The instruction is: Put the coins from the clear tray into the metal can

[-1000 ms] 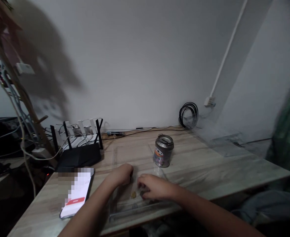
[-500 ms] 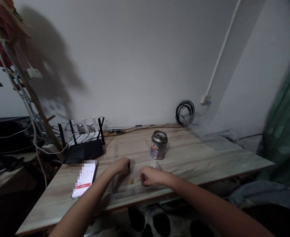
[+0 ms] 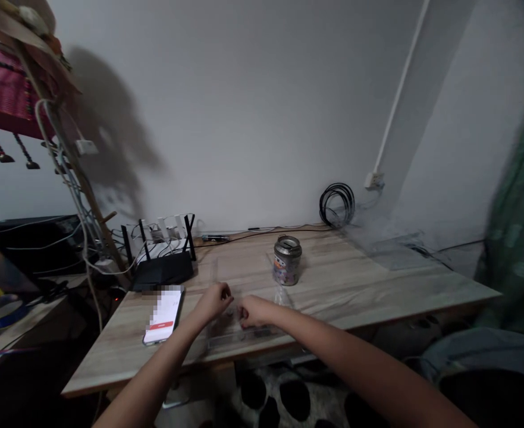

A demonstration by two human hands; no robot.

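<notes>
My left hand (image 3: 215, 301) hovers low over a clear plastic tray or sheet (image 3: 226, 341) on the table, its fingers curled inward. Close beside it on the right, my right hand (image 3: 258, 311) points its bent, closed fingers down at the same plastic. What either hand holds, if anything, is hidden. The small round tan piece seen earlier cannot be made out. Behind my right hand stands an upright metal tin (image 3: 287, 261) with a coloured picture on its side and a dark slot in its lid.
A lit phone (image 3: 163, 315) lies left of my left forearm. Behind it sits a black router (image 3: 163, 270) with cables. Coiled black cable (image 3: 336, 205) leans on the wall. The wooden table (image 3: 360, 291) has its front edge close to my forearms.
My right hand has moved left, over where the tan piece lay, and that piece is out of sight. My left hand's fingers have shifted slightly. The camera view has turned a little left.
</notes>
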